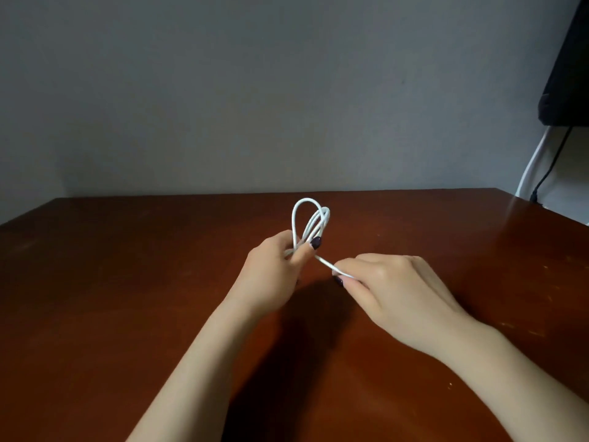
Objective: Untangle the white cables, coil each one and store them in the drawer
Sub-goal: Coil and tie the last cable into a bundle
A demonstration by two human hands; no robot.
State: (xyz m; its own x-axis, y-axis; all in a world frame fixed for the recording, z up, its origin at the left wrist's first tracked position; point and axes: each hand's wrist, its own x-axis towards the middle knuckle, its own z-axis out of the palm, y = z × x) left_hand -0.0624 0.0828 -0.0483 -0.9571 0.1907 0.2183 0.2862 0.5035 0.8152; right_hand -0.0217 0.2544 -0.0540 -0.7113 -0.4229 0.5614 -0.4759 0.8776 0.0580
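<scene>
A white cable [310,218] is folded into several upright loops above the middle of the brown table [127,282]. My left hand [274,272] grips the bottom of the loops, thumb across the strands. A loose end of the same cable runs down to the right, where my right hand [392,288] pinches it between thumb and fingers. The two hands are a short gap apart, above the table top. No drawer or second cable shows in the head view.
A grey wall rises right behind the table's far edge. At the upper right hangs a black object [567,74], with a white cord [535,161] and a black cord [553,161] dropping behind the table's right corner.
</scene>
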